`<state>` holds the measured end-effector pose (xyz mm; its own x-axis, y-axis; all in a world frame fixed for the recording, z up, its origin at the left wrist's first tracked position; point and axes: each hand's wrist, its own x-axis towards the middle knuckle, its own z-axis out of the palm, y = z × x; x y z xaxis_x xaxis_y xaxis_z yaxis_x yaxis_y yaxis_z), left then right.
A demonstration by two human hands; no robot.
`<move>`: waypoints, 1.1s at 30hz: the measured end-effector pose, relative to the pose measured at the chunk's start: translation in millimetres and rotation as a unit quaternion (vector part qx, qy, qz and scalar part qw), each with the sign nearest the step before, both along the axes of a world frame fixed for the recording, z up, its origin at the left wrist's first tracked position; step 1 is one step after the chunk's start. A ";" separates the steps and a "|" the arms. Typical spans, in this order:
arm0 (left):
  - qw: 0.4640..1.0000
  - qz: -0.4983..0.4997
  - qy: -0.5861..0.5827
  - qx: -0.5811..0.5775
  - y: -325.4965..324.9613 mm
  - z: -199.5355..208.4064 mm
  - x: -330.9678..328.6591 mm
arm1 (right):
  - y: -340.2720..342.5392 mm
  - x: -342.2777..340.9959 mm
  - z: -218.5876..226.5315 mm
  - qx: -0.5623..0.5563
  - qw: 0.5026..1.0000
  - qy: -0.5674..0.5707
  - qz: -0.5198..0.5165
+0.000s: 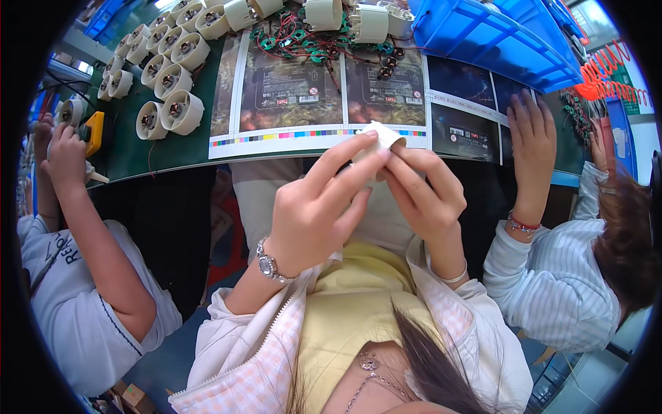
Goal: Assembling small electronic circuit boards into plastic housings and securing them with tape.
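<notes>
Just past the table's front edge, both hands hold a cream plastic cylindrical housing [392,136] between their fingertips. My left hand [314,203] is closed on its left side, with the index finger over the top. My right hand [429,190] pinches the right side near the rim. The fingers hide much of the housing, and I cannot make out whether anything sits inside it. Beyond the hands lie printed sheets [289,90] with dark pictures and a colour strip. At the back is a tangle of small green circuit boards [318,54] with red and black wires.
Several cream housings with motor-like parts inside [182,112] stand on the green table [186,153] at left. More empty-looking housings [369,24] are at the back. A blue crate [500,45] and red coiled hose [607,81] are at right. Co-workers' hands [533,148] flank me.
</notes>
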<state>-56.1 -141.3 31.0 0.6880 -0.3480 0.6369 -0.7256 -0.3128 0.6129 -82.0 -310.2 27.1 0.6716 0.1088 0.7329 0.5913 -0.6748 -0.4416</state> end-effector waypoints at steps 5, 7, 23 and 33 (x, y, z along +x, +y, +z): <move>0.995 0.070 -0.069 0.025 29.9 -4.7 9.0 | 11.6 2.6 32.0 0.078 0.983 0.052 0.158; 0.985 0.158 -0.052 0.045 46.9 -8.3 19.8 | 8.9 26.9 24.0 0.079 0.992 0.014 0.095; 0.874 0.441 -0.090 0.184 120.4 -10.9 56.8 | -14.9 65.0 12.2 -0.128 0.975 0.114 -0.144; 0.943 0.270 -0.108 0.164 44.5 23.7 73.3 | -49.1 33.3 18.7 -0.172 0.944 0.122 -0.255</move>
<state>17.2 -96.9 54.8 0.6879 -0.1862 0.7015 -0.5030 -0.8191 0.2758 -48.7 -359.3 45.7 0.8447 -0.0702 0.5306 0.0603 -0.9726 -0.2247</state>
